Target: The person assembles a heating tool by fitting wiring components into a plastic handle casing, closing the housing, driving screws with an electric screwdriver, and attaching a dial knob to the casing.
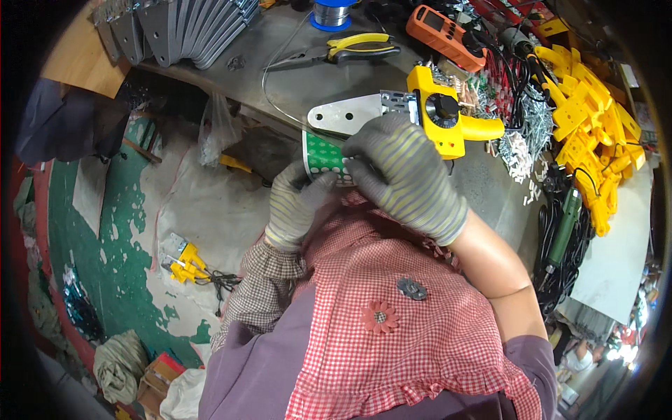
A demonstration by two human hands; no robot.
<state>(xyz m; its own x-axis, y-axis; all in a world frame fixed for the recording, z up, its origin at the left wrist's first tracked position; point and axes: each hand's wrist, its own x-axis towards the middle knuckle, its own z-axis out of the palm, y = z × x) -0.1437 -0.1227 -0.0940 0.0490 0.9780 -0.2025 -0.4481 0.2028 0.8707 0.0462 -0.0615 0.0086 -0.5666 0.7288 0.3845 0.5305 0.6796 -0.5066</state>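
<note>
Both my hands wear grey gloves with yellow stripes. My left hand point(297, 203) grips the lower edge of a green sheet of stickers point(324, 152) with white round dots, thumb over its face. At the sheet's right side my right hand point(399, 168) has its fingers bent and pinched together; whatever lies between the tips is hidden. Just beyond, a yellow pipe welder point(425, 91) lies on the bench, with a flat grey heating plate point(344, 116), a black dial point(443, 108) and a yellow handle point(483, 129). The right hand partly covers this plate.
Pliers point(360, 50), a solder spool point(331, 15) and an orange meter point(446, 36) lie on the grey bench point(280, 94). Grey metal brackets point(175, 31) stand far left. Screws point(535, 126), yellow housings point(591, 119) and a green screwdriver point(564, 227) crowd the right. Another yellow tool point(187, 263) sits lower left.
</note>
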